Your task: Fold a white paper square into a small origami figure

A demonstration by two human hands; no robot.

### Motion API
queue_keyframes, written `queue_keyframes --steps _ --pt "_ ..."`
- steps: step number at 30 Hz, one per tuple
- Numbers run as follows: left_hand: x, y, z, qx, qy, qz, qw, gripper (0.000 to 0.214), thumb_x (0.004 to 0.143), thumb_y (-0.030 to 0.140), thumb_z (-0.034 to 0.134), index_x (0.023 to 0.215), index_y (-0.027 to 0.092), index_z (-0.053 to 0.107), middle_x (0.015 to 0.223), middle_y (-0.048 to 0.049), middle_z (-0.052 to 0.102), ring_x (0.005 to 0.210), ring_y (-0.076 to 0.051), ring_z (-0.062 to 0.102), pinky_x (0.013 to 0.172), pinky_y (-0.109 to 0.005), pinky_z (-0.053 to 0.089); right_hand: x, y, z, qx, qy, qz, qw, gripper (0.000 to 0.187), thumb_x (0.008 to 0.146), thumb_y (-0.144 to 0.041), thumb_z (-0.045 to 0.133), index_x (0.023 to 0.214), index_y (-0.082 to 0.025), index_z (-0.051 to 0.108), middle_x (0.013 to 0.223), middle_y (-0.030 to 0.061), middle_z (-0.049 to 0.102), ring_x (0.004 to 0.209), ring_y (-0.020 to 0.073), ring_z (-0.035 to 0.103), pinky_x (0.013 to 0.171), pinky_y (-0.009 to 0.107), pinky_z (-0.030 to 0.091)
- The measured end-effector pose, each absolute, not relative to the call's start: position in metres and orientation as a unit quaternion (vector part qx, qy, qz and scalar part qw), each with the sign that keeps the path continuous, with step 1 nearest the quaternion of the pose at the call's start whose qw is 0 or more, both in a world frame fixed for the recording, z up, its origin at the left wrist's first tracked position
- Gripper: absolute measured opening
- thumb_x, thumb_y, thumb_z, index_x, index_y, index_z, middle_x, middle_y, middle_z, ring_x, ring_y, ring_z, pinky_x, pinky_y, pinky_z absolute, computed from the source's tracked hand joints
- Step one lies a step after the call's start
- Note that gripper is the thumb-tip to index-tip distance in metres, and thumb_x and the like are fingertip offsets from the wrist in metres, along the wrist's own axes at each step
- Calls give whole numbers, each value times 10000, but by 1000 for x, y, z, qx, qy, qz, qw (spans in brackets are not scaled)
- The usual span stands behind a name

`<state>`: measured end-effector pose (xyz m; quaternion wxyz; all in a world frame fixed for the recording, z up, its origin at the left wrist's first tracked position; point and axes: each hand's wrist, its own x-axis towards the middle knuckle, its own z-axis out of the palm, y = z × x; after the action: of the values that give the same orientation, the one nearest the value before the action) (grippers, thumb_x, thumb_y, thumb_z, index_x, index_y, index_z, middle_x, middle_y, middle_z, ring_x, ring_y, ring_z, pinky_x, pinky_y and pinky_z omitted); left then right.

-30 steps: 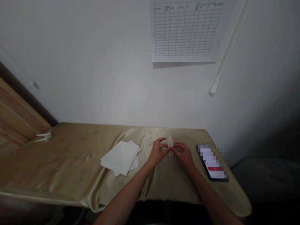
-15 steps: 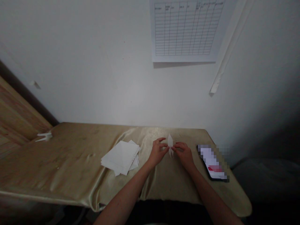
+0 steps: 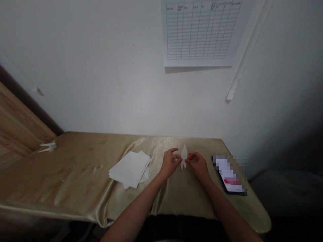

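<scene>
A small piece of white folded paper (image 3: 184, 153), pointed at the far end and split into two narrow legs at the near end, stands between my hands just above the cloth. My left hand (image 3: 171, 163) pinches its left edge between thumb and forefinger, the other fingers raised. On the other side, my right hand (image 3: 198, 164) pinches the right edge, its remaining fingers curled. Left of my left hand lies a loose stack of white paper sheets (image 3: 130, 169), some with perforated edges.
A phone (image 3: 228, 176) with a lit, partly blurred screen lies at the right. A gold satin cloth (image 3: 75, 174) covers the table. A folded white paper piece (image 3: 48, 146) sits at the far left. On the white wall hangs a printed table sheet (image 3: 199, 33).
The folded paper has shifted slightly to the right and looks spread a little wider, its two legs plainer. My hands have barely moved.
</scene>
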<state>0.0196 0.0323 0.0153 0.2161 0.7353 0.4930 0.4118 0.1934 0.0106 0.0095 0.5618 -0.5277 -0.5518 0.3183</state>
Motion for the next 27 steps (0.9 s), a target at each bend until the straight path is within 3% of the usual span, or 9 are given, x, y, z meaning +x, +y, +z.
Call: queue_keyframes --steps 6,15,21,27 --pt "19 32 13 738 498 405 206 61 789 287 755 761 241 785 1283 -63 624 1210 -277 521 1065 -471 392 195 12 5 -552 -574 281 536 308 689 -473 745 833 -217 653 876 58 712 804 229 675 841 401 517" --pt "21 30 14 747 514 377 190 109 780 333 767 727 240 786 1265 -65 639 1205 -296 517 1069 -499 369 195 15 -3 -555 -600 253 517 265 709 -453 720 809 -229 622 822 40 684 805 229 630 814 381 483" --pt "21 25 16 763 560 288 149 132 781 367 762 736 243 763 1356 -49 557 1283 -303 424 1120 -554 263 192 13 -3 -618 -652 160 408 176 730 -359 712 853 -247 654 864 24 693 977 255 564 969 432 355" --pt "21 19 18 780 574 229 99 108 805 359 741 851 263 722 1424 -24 452 1324 -299 357 1138 -600 168 192 11 -4 -637 -678 118 348 153 747 -306 715 887 -259 677 976 15 706 1053 253 518 998 412 298"
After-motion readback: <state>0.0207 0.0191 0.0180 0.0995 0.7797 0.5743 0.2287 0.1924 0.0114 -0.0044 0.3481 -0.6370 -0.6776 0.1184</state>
